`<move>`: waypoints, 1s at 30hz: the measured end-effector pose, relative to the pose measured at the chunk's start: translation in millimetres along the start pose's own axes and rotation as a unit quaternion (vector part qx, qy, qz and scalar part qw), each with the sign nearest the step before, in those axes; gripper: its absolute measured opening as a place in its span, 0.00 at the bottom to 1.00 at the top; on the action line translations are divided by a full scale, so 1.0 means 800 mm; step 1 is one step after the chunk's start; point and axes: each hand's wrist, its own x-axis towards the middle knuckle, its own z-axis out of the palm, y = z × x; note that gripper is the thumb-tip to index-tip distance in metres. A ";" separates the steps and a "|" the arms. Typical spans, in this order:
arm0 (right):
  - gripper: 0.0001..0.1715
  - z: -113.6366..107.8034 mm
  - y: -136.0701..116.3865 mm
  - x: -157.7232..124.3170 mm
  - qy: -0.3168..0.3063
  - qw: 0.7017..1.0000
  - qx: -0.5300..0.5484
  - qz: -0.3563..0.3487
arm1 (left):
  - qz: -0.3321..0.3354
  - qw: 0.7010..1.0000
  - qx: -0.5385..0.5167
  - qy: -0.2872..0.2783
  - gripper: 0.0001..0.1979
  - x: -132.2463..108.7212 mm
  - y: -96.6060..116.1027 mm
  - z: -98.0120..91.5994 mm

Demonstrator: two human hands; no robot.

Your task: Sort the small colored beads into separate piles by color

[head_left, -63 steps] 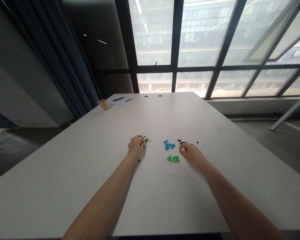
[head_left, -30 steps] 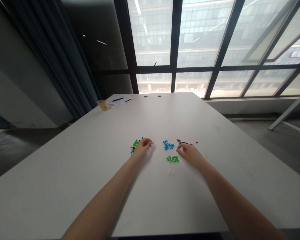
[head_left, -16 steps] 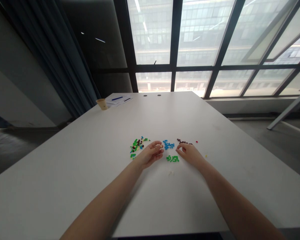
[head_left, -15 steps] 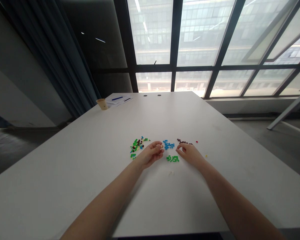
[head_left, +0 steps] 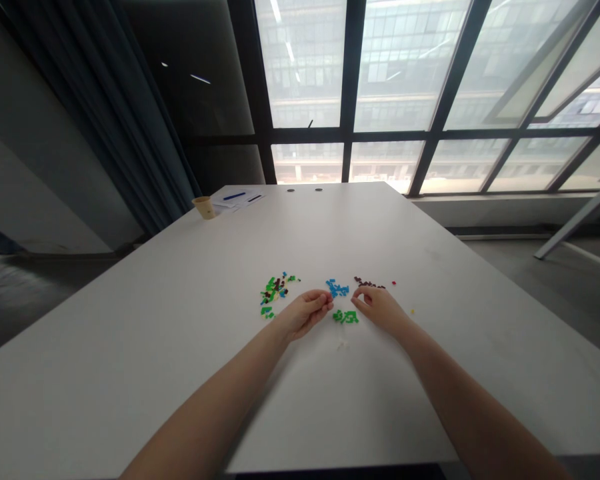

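Note:
My left hand (head_left: 309,315) is closed in a pinch just left of the blue bricks (head_left: 338,289); whatever its fingertips hold is hidden. My right hand (head_left: 377,308) hovers low on the other side, thumb and forefinger curled close together, and what lies between them is too small to see. Green bricks (head_left: 345,317) lie in a small heap between the two hands. Beyond my right knuckles runs a strip of dark brown bricks (head_left: 365,283). A mixed heap of tiny bricks (head_left: 274,288) in green, brown, blue and yellow spreads beyond my left wrist.
White pieces (head_left: 343,345) lie on the white table (head_left: 180,347) nearer to me. One red piece (head_left: 393,283) and one yellow piece (head_left: 413,311) lie to the right. At the far left stand a paper cup (head_left: 205,208) and sheets of paper (head_left: 223,199) with pens.
My left hand has shifted slightly right, toward the blue bricks, and its fingers have drawn together, hiding the small pale thing seen at their tips. My right hand has hardly moved.

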 end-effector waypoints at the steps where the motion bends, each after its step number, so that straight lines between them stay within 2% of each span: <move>1: 0.14 0.000 0.000 0.000 0.000 1.000 0.000 0.000 | -0.008 1.000 0.002 0.004 0.03 0.001 0.000 0.000; 6: 0.14 -0.001 -0.001 -0.001 -0.003 1.000 0.002 0.002 | -0.053 0.998 -0.001 -0.042 0.13 0.002 0.002 -0.004; 9: 0.14 0.000 -0.001 -0.001 -0.003 1.000 0.002 0.003 | -0.052 0.997 0.013 -0.060 0.21 -0.001 0.007 -0.004; 13: 0.14 0.001 0.000 -0.001 -0.003 1.000 0.001 0.002 | -0.031 0.997 0.030 -0.066 0.16 -0.005 0.010 -0.002; 18: 0.14 0.001 0.001 0.000 -0.003 1.000 0.003 -0.001 | -0.015 0.993 0.048 -0.108 0.13 -0.005 0.008 -0.006; 25: 0.13 0.003 0.001 0.000 0.000 1.000 0.007 -0.002 | -0.048 0.970 0.052 -0.231 0.12 -0.012 0.012 -0.012; 30: 0.14 0.002 0.001 -0.001 0.000 1.000 0.008 -0.011 | -0.059 0.957 0.046 -0.282 0.09 -0.013 0.014 -0.019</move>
